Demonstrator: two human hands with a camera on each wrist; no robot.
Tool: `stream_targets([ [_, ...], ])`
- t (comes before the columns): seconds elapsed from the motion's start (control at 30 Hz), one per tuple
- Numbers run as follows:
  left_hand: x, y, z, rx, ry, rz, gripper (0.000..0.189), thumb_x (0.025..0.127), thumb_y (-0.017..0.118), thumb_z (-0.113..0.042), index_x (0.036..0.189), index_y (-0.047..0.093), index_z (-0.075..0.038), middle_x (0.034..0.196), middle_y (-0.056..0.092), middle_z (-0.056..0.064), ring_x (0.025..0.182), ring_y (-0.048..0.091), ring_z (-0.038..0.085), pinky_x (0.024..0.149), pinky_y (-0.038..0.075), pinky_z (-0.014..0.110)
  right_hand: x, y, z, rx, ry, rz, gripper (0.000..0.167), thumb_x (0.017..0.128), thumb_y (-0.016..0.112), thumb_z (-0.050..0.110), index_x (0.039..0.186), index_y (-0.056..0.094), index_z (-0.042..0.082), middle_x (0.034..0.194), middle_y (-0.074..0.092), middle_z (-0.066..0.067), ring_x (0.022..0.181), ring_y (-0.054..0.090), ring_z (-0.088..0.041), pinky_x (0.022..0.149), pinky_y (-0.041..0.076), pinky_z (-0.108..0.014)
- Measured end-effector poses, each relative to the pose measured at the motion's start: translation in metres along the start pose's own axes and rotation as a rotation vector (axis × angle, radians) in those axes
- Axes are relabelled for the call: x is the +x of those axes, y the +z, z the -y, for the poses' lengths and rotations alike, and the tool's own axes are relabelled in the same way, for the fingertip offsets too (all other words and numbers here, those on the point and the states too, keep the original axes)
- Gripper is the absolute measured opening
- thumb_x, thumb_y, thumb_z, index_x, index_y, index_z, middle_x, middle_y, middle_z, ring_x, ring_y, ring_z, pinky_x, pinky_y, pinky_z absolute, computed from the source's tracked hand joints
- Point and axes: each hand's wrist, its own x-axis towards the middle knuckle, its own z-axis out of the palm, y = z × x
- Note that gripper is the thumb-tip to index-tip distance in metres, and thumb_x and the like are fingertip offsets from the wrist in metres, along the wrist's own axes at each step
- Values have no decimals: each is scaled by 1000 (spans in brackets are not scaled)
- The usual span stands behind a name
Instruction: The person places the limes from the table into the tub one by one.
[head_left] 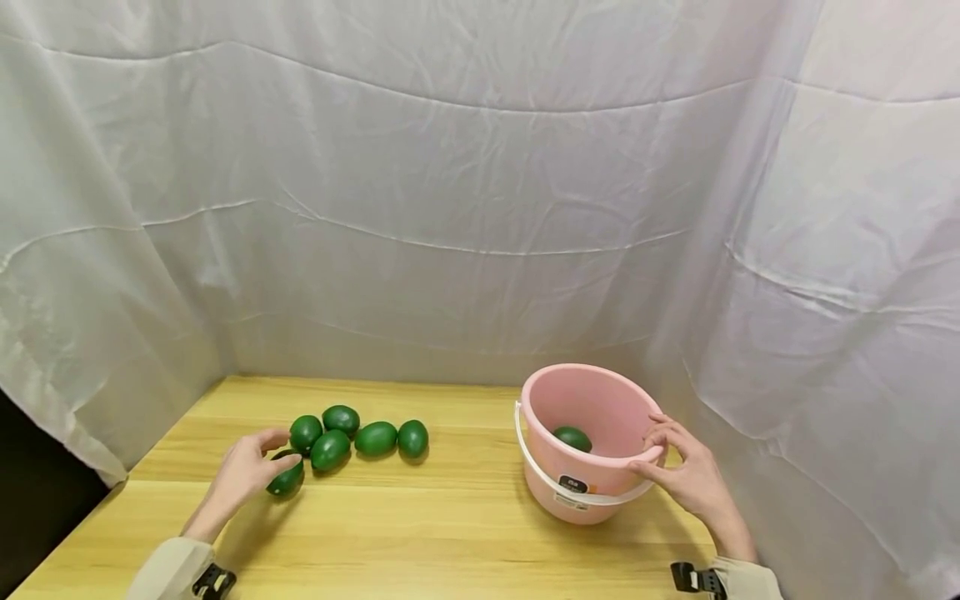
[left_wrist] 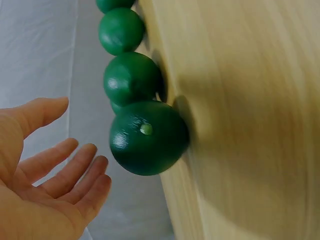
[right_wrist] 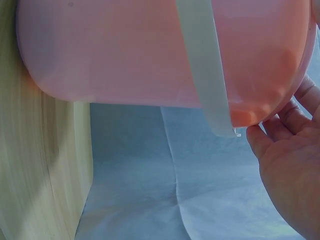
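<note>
My left hand (head_left: 243, 471) hovers over the nearest dark green avocado (head_left: 285, 477), thumb and fingers spread. In the left wrist view that avocado shows a pale stem spot, and the hand is beside it with a gap between. Behind it several more avocados (head_left: 377, 438) lie close together on the wooden table. On the right stands a pink bucket (head_left: 543, 462) with one avocado (head_left: 573, 438) inside. My right hand (head_left: 690, 475) grips the bucket's right rim, and the right wrist view shows finger shadows through the pink wall.
The bucket's white handle (head_left: 528, 458) hangs down across its front. The wooden table (head_left: 420, 533) runs back to a pale grey cloth curtain (head_left: 450, 317), which also hangs along both sides. A dark gap (head_left: 37, 492) shows at the left.
</note>
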Motion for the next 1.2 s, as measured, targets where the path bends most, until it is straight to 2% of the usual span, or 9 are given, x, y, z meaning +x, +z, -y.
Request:
stream_targets([
  [0.07,0,0,2,13,-9,7,51,89,71,-24,127,57,7,126,59,33,113,54,54,90,46,62,0,0,-1,2,-10,-1,30,66,89,8,82,64,16,120,58,12,127,41,11,102,24,-2],
  [0.37,-3,1,13,36,-112,60,56,85,73,-23,125,55,12,128,56,34,116,52,54,90,46,62,0,1,-1,-8,-18,-6,30,66,89,9,82,64,17,121,61,1,127,41,12,102,24,-1],
  [0.5,-2,4,15,49,-113,56,56,84,74,-24,124,56,11,121,60,33,111,55,52,87,47,60,1,1,-1,-5,-31,-7,31,66,89,7,82,64,17,118,61,1,127,41,10,102,25,-2],
  [0.63,1,8,16,69,-88,53,57,82,75,-23,126,57,8,115,63,32,102,60,47,83,50,56,0,1,-2,-8,-34,-12,32,65,89,6,82,64,17,116,61,2,128,41,10,102,25,-1],
  [0.83,4,16,21,100,-63,69,63,76,78,-18,130,55,6,115,62,34,98,60,47,81,49,59,-2,1,-3,-18,-26,-15,32,65,90,8,82,64,17,115,62,1,127,42,11,101,25,-1],
  [1.03,4,18,24,81,-100,84,68,74,78,-17,131,52,6,117,59,36,98,60,46,78,51,56,-2,1,-2,-25,-3,-5,30,67,89,11,82,64,17,122,61,-8,127,41,11,101,24,-1],
  [1.2,7,15,24,55,-135,102,67,72,77,-15,131,54,5,115,59,35,92,59,40,70,52,47,0,1,-1,-23,2,-5,29,67,89,11,82,64,16,126,60,-14,126,41,12,101,24,-1],
])
